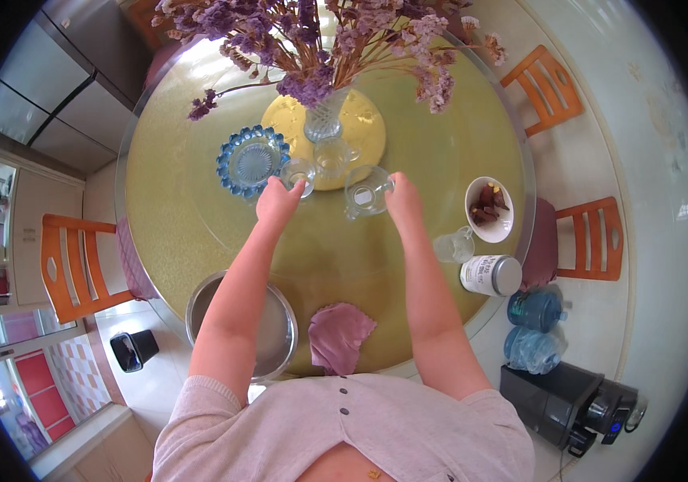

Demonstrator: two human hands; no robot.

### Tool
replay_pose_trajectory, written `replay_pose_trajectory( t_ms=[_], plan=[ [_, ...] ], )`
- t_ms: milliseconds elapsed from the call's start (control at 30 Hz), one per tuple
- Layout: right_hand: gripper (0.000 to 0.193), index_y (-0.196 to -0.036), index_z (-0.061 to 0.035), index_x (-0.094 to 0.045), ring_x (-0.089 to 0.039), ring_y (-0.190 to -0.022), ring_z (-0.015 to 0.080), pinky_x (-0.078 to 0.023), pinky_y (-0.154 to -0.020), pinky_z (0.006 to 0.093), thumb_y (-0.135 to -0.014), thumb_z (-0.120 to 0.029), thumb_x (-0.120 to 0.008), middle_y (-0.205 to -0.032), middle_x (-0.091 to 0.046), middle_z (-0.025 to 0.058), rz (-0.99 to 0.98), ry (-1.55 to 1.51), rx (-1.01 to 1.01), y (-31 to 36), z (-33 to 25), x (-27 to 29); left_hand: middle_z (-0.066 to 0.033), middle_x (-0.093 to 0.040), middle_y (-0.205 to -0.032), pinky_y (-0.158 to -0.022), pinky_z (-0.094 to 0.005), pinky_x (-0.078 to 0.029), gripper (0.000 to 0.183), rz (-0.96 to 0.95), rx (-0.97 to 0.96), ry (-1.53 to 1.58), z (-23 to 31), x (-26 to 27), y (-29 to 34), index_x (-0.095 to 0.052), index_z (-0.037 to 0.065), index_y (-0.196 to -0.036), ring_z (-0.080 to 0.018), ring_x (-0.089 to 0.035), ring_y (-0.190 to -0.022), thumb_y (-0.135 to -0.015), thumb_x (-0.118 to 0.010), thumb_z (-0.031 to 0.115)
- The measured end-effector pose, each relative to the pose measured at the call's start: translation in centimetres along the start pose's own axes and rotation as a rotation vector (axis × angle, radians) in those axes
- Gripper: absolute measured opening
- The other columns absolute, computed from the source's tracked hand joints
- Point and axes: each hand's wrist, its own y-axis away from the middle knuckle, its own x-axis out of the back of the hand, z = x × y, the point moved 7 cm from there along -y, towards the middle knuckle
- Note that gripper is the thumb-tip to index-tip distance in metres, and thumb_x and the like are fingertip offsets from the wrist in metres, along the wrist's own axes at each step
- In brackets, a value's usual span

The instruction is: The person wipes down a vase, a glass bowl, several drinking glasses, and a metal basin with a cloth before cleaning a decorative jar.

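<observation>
My left hand (279, 201) is closed round the near side of a small clear glass cup (298, 170) above the middle of the round table. Just right of it, my right hand (403, 197) grips a clear glass pitcher (366, 191) by its right side; a pale patch shows at its base, and a small spout points toward me. Another clear glass cup with a handle (332, 158) stands behind, between both, on a gold round turntable (364, 136). A blue scalloped glass bowl (253, 162) sits left of my left hand.
A glass vase (324, 119) of dried purple flowers stands at the back. At right are a white bowl (490, 229) of dark brown pieces, a glass cup (454, 245) and a white jar (490, 275). Nearer lie a pink cloth (340, 336) and a metal basin (283, 341).
</observation>
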Motion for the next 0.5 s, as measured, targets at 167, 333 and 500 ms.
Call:
replay_pose_trajectory(
  t_ms=[167, 333, 500],
  plan=[
    [0.020, -0.101, -0.0073, -0.064, -0.063, -0.092, 0.0325, -0.051, -0.076, 0.0410, -0.081, -0.010, -0.061, -0.097, -0.067, 0.0139, 0.035, -0.007, 0.083, -3.0, -1.2, -0.2, -0.0164, -0.068, -0.088, -0.060, -0.0342, -0.054, 0.055, -0.029, 0.076, 0.346, -0.1, -1.1, 0.1, -0.049, -0.006, -0.119, -0.0250, -0.067, -0.061, -0.086, -0.062, 0.036],
    [0.017, -0.097, -0.0086, -0.067, -0.064, -0.088, 0.0298, -0.051, -0.074, 0.0388, -0.080, -0.011, -0.064, -0.094, -0.068, 0.0107, 0.040, -0.045, 0.103, -4.7, -3.2, -0.5, -0.0119, -0.068, -0.075, -0.054, -0.0308, -0.053, 0.047, -0.036, 0.101, 0.491, -0.1, -0.7, 0.3, -0.049, -0.006, -0.120, -0.0200, -0.064, -0.050, -0.087, -0.059, 0.027],
    [0.012, -0.092, -0.0103, -0.068, -0.063, -0.087, 0.0324, -0.050, -0.074, 0.0434, -0.085, -0.013, -0.058, -0.091, -0.067, 0.0121, 0.090, 0.013, 0.255, -5.7, -5.1, -1.2, -0.0108, -0.067, -0.073, -0.051, -0.0302, -0.050, 0.042, 0.016, 0.072, 0.480, -0.7, -0.4, -0.1, -0.051, -0.004, -0.117, -0.0183, -0.063, -0.049, -0.089, -0.058, 0.026]
  ],
)
